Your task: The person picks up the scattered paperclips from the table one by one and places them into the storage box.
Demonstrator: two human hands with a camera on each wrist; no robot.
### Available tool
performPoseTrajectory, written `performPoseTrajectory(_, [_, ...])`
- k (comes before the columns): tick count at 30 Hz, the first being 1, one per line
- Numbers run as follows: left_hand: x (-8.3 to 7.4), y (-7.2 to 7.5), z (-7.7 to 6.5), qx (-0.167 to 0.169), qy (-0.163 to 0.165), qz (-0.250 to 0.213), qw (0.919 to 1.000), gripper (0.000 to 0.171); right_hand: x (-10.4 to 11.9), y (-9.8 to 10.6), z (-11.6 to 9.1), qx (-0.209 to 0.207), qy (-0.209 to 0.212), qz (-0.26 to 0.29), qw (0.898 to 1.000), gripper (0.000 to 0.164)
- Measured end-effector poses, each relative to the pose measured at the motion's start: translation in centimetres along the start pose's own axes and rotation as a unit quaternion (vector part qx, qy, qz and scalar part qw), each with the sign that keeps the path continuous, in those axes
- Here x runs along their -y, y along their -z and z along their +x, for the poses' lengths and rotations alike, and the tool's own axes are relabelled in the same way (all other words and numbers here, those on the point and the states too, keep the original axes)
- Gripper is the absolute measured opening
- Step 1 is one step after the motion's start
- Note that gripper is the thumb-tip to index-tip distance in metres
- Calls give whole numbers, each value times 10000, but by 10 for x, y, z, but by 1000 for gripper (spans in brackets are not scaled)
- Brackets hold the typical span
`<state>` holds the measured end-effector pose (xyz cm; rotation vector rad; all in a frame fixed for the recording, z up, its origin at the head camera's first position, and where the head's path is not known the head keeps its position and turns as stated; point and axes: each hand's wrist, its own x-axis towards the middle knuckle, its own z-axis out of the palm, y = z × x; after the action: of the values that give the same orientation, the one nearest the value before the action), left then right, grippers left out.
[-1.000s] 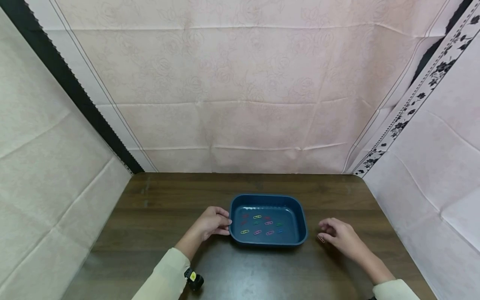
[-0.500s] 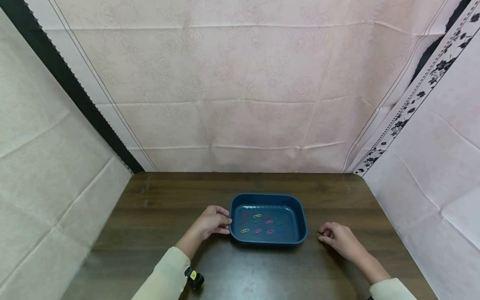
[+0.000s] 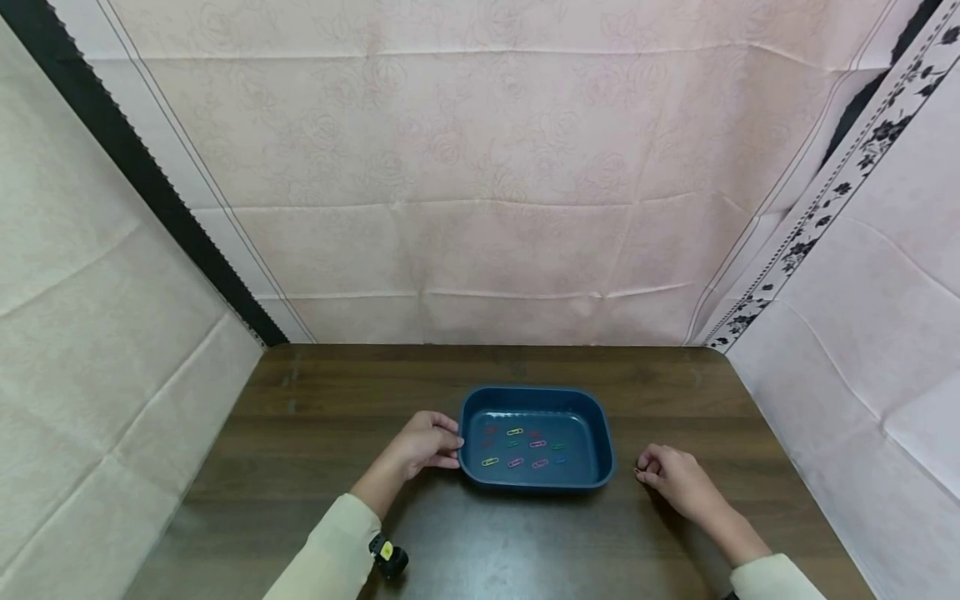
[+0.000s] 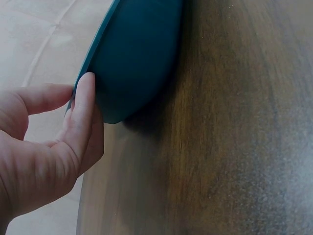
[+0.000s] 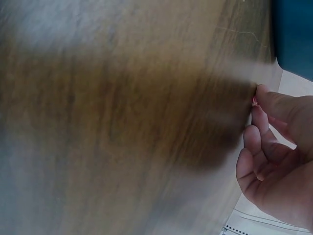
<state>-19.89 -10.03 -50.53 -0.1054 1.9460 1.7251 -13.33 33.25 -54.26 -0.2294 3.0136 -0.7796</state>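
Note:
A blue rectangular tray [image 3: 581,423] rests on the table with several paper clips inside, among them a yellow paper clip [image 3: 514,432], a pink paper clip [image 3: 540,463] and a green paper clip [image 3: 558,447]. My left hand [image 3: 422,446] pinches the tray's left rim between thumb and fingers; the left wrist view confirms this grip. To the right of the tray, apart from it, my right hand [image 3: 681,485] is low over the tabletop. Between its thumb and index fingertip it pinches a small pinkish-red paper clip [image 5: 254,101], mostly hidden by the fingertips.
The dark wooden table [image 3: 330,375] has rounded far corners. Pale patterned cloth [image 3: 480,167] hangs behind it, and more cloth covers the left and right sides. A black wrist device [image 3: 388,558] sits on my left wrist.
My right hand has sunk slightly towards the tabletop, and its fingers have drawn closer together, hiding more of the paper clip. The left hand and the tray stay put.

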Motion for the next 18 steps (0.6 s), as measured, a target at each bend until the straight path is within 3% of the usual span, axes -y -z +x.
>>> performPoseTrajectory(18, [-1,-1,-1,-29,10,10,10000,30,1,-2,0,6,-103,-164,9998,18])
